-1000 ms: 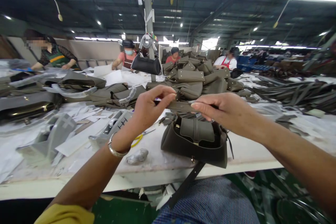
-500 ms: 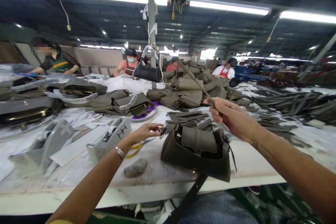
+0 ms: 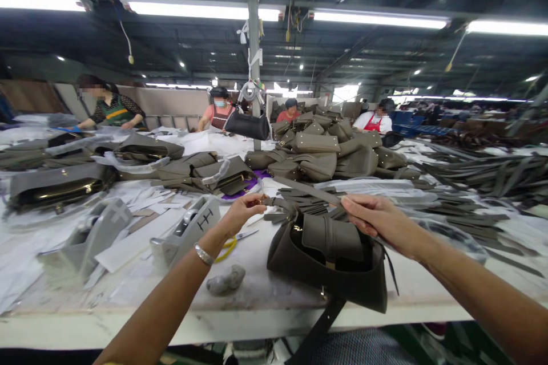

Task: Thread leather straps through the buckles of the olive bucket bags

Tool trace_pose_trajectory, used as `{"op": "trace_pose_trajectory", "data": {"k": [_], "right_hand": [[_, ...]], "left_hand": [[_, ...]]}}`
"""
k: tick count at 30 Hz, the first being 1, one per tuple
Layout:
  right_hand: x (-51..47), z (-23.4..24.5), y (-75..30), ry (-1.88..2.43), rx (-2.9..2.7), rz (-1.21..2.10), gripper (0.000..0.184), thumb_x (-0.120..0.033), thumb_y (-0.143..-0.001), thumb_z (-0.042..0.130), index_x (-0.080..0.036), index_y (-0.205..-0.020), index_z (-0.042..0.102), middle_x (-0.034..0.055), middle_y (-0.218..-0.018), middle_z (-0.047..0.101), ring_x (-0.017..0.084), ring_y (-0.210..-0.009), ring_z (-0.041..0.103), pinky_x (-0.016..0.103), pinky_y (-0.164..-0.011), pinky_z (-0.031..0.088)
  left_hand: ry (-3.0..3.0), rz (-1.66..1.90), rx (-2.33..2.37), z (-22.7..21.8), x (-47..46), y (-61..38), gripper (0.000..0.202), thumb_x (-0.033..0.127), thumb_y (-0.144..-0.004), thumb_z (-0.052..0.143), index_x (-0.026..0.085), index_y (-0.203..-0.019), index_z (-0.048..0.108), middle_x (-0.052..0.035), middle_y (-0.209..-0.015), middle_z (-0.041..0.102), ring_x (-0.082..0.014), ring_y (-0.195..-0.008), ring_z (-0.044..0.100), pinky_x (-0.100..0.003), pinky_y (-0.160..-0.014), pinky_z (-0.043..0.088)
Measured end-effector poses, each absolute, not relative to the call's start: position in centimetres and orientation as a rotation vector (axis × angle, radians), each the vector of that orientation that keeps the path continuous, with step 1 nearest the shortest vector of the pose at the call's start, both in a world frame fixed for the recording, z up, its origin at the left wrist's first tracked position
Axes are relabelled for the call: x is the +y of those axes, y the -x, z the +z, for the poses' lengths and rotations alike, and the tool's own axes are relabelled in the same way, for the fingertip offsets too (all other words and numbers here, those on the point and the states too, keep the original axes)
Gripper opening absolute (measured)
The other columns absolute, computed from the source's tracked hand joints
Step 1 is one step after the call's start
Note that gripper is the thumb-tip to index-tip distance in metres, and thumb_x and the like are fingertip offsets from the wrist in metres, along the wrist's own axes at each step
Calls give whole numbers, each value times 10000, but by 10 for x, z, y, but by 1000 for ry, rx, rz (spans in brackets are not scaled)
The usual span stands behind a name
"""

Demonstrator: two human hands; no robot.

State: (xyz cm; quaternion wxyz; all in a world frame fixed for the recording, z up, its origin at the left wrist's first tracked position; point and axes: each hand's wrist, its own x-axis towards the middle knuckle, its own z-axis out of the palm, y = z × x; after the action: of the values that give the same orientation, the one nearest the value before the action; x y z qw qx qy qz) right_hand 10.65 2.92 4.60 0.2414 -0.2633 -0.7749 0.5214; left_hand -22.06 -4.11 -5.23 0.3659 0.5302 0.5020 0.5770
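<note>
A dark olive-grey handbag sits open at the table's front edge, its flap lying over the opening and a wide strap hanging down in front. At the bag's left end, my left hand pinches a short buckle tab between thumb and fingers. Above the bag's right side, my right hand is closed on a long flat leather strap. The strap points left, and its free end is above and apart from my left hand. Whether the tab's buckle is free is hidden by my fingers.
Yellow-handled scissors and a grey lump lie left of the bag. Two tape dispensers stand farther left. Behind are loose straps, a pile of bags and a post. Several co-workers sit across the table.
My right hand has lowered the strap from a steep upward slant to a nearly level one, its free end swinging left and down. The left hand still pinches the tab. The view has shifted slightly.
</note>
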Motion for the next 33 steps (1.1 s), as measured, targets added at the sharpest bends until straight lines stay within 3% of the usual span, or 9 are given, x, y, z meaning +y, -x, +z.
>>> {"op": "trace_pose_trajectory", "data": {"k": [4, 9, 14, 19, 25, 33], "right_hand": [[31, 37, -109, 732, -2178, 1400, 480, -573, -911, 535, -183, -649, 440, -63, -540, 359, 73, -474, 261, 255, -467, 163], [34, 31, -115, 772, -2199, 1400, 482, -588, -910, 528, -178, -666, 458, -75, -518, 338, 64, -458, 240, 264, -470, 141], [34, 29, -115, 815, -2161, 1406, 490, -593, -900, 540, -182, -651, 442, -72, -510, 343, 66, -458, 249, 271, -470, 139], [33, 29, -113, 755, -2181, 1368, 512, -586, -902, 540, -177, -614, 426, -60, -522, 363, 66, -468, 267, 270, -469, 146], [31, 28, -120, 774, -2125, 1299, 488, -564, -912, 538, -161, -637, 515, -34, -588, 451, 62, -474, 294, 269, -463, 137], [30, 34, -133, 767, -2117, 1373, 443, -525, -901, 576, -161, -650, 536, -25, -593, 472, 65, -476, 296, 265, -449, 133]], "left_hand": [[-1255, 1677, 1121, -40, -33, 199, 399, 327, -700, 791, 132, -1027, 675, -29, -886, 650, -131, -793, 556, -250, -772, 448], [-1123, 1799, 876, -30, -23, 174, 435, 466, -739, 769, 191, -1060, 665, -46, -1099, 663, -149, -972, 616, -294, -930, 473], [-1046, 1774, 681, -22, -20, 156, 358, 330, -736, 808, 183, -1045, 705, -45, -1046, 694, -119, -932, 636, -249, -897, 491], [-1125, 1774, 717, -11, -18, 141, 365, 330, -722, 814, 172, -1038, 724, -60, -1014, 712, -126, -912, 638, -232, -847, 495], [-1109, 1842, 719, -4, -17, 139, 412, 403, -716, 809, 169, -1046, 726, -52, -1006, 700, -129, -837, 645, -281, -818, 534], [-1186, 1813, 755, -6, -19, 144, 379, 370, -753, 780, 174, -1073, 725, -50, -1040, 693, -128, -817, 650, -260, -777, 531]]}}
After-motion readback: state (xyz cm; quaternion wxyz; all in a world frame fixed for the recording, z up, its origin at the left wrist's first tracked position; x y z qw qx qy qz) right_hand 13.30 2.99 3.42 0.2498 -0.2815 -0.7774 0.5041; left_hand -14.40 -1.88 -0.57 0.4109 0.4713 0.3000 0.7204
